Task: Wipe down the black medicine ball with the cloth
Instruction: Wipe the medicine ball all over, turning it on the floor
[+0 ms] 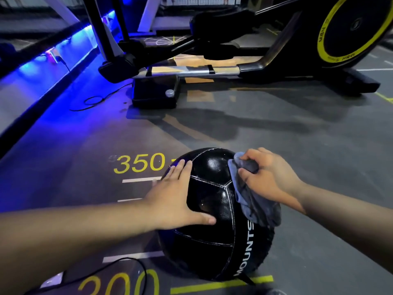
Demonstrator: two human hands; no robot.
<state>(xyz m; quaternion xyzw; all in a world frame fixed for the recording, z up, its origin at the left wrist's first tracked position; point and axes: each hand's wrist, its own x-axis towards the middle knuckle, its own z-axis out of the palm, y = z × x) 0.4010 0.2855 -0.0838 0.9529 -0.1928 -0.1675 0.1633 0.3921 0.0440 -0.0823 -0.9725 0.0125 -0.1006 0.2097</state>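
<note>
On the gym floor point(297, 145) sat the black medicine ball point(212, 209). Her left hand point(176, 199) lay flat on it, fingers straight. Her right hand point(268, 177) gripped a grey cloth point(253, 199) against its side.

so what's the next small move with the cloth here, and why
Probably sweep the cloth leftward across the medicine ball: the right hand grips it against the right side, while the left hand rests flat on the left, steadying it.
</note>
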